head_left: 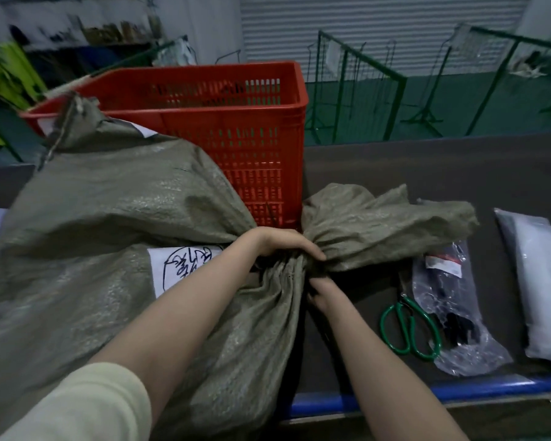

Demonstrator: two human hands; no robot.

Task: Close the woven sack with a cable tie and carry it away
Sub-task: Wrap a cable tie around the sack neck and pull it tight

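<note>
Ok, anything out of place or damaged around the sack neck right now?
Nothing stands out. The left hand grips the gathered neck of the woven sack, and the right hand works just below it. No tear shows. The green scissors lie flat on the table beside the packet of cable ties.

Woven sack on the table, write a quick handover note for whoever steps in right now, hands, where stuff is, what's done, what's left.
Left hand: grip closed over the gathered neck of the woven sack, holding it bunched.
Right hand: at the underside of the neck, fingers curled; what it holds is hidden.
Sack lies on its side on the table, in front of the red crate.
Green-handled scissors and a clear packet of black ties lie to the right.
Done: neck gathered.
Left: whether a tie is already on the neck cannot be seen; cinch it, then carry the sack away.
</note>
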